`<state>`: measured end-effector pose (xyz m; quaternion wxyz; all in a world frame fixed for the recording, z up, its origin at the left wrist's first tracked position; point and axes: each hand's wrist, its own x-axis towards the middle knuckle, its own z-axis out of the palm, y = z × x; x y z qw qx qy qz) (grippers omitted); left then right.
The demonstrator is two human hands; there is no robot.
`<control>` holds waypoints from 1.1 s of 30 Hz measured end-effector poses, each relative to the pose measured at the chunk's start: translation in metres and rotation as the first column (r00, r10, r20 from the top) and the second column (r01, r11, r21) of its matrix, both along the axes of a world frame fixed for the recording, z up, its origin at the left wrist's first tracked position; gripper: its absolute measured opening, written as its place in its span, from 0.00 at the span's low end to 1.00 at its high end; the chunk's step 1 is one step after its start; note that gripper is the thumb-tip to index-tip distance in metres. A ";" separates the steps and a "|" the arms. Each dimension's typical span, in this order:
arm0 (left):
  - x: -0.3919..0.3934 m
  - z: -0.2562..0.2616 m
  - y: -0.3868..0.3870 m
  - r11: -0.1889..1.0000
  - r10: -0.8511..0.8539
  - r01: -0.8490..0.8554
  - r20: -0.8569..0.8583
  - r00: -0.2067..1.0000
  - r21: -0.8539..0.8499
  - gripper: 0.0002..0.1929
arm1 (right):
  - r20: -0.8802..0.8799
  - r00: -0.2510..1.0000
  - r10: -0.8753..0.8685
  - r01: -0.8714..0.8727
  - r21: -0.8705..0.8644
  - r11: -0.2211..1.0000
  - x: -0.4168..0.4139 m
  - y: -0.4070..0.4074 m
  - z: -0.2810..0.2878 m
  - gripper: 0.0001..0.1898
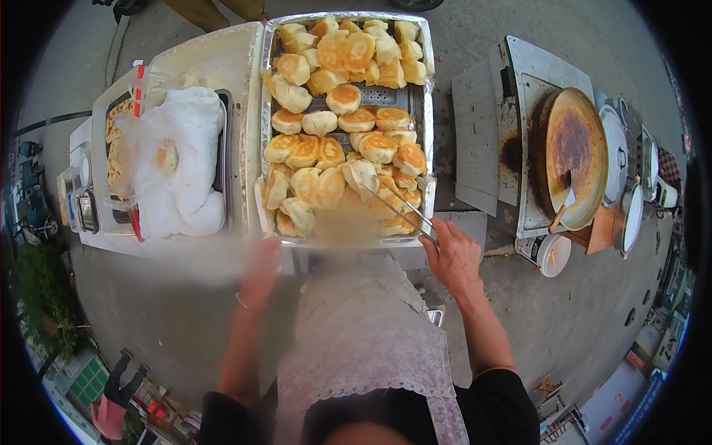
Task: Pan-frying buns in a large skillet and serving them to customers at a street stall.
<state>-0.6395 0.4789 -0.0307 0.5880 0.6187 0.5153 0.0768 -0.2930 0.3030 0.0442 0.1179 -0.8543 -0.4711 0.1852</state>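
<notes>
My right hand [455,255] grips metal tongs [401,210] at the near right corner of a foil-rimmed tray [430,119]. The tong tips reach a pale, pan-fried stuffed bun [361,177]; whether they pinch it I cannot tell. More golden-bottomed buns [305,151] lie heaped at both ends of the tray and in rows across its middle, with a perforated metal base [384,95] showing between them. Beside the near left corner is my left hand [266,260], blurred by a hazy patch. Its fingers and anything in them are unclear.
To the left, a white cloth [183,161] and plastic bags lie over a tray with flatbread [118,156]. On the right stands a metal stove [548,61] with a browned round pan [575,150] and a scraper [558,218]. A white bucket [553,256] sits below. A person's legs [206,11] are beyond.
</notes>
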 end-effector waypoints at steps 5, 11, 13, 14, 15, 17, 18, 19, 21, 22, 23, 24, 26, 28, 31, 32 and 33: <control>0.013 0.002 -0.002 0.997 -0.014 0.018 0.050 0.999 -0.078 0.15 | -0.059 0.998 -0.030 0.024 -0.094 0.995 0.006 0.007 0.010 0.13; 0.029 0.014 -0.006 0.987 -0.028 0.032 0.029 0.999 -0.160 0.15 | -0.034 0.999 0.017 -0.022 -0.157 0.987 0.011 0.040 0.026 0.13; 0.029 0.020 -0.008 0.981 0.002 0.008 0.052 0.999 -0.193 0.15 | -0.014 0.999 0.045 -0.046 -0.167 0.985 0.013 0.053 0.032 0.13; 0.028 0.021 -0.008 0.975 0.025 -0.008 0.074 0.997 -0.222 0.15 | 0.004 0.997 0.080 -0.078 -0.204 0.976 0.014 0.060 0.035 0.13; 0.024 0.019 -0.009 0.974 0.031 -0.013 0.077 0.997 -0.225 0.15 | 0.023 0.993 0.115 -0.106 -0.242 0.965 0.015 0.066 0.038 0.14; 0.015 0.014 -0.010 0.973 0.044 -0.023 0.085 0.995 -0.228 0.15 | 0.036 0.987 0.154 -0.138 -0.269 0.953 0.017 0.077 0.042 0.14; 0.010 0.011 -0.010 0.973 0.049 -0.028 0.089 0.995 -0.229 0.15 | 0.044 0.981 0.186 -0.166 -0.292 0.942 0.018 0.082 0.043 0.14; 0.006 0.009 -0.011 0.978 0.039 -0.022 0.081 0.996 -0.208 0.15 | 0.048 0.980 0.191 -0.169 -0.294 0.941 0.019 0.086 0.044 0.14; -0.002 0.003 -0.011 0.982 0.031 -0.016 0.077 0.997 -0.188 0.14 | 0.066 0.968 0.243 -0.207 -0.341 0.917 0.022 0.095 0.046 0.14; -0.006 -0.001 -0.011 0.987 0.010 0.001 0.069 0.998 -0.158 0.14 | 0.069 0.967 0.244 -0.207 -0.342 0.916 0.023 0.100 0.048 0.14; -0.010 -0.004 -0.011 0.992 -0.012 0.019 0.061 0.998 -0.128 0.14 | 0.070 0.958 0.279 -0.237 -0.354 0.905 0.025 0.104 0.050 0.13; -0.013 -0.007 -0.012 0.992 -0.010 0.018 0.062 0.998 -0.128 0.14 | 0.068 0.947 0.314 -0.269 -0.364 0.892 0.026 0.108 0.050 0.13; -0.018 -0.011 -0.014 0.998 -0.038 0.040 0.029 0.999 -0.058 0.15 | 0.068 0.937 0.342 -0.290 -0.391 0.873 0.028 0.116 0.051 0.12; -0.019 -0.012 -0.014 0.997 -0.050 0.052 0.036 0.998 -0.057 0.15 | 0.073 0.929 0.364 -0.302 -0.420 0.856 0.029 0.121 0.052 0.11; -0.019 -0.015 -0.013 0.996 -0.075 0.077 0.037 0.996 -0.047 0.15 | 0.068 0.921 0.384 -0.318 -0.438 0.841 0.030 0.122 0.051 0.10; -0.019 -0.016 -0.012 0.995 -0.088 0.089 0.033 0.996 -0.040 0.15 | 0.063 0.924 0.377 -0.316 -0.429 0.846 0.031 0.121 0.051 0.10; -0.018 -0.017 -0.012 0.995 -0.091 0.093 0.033 0.995 -0.040 0.15 | 0.056 0.926 0.372 -0.317 -0.419 0.851 0.031 0.119 0.050 0.10</control>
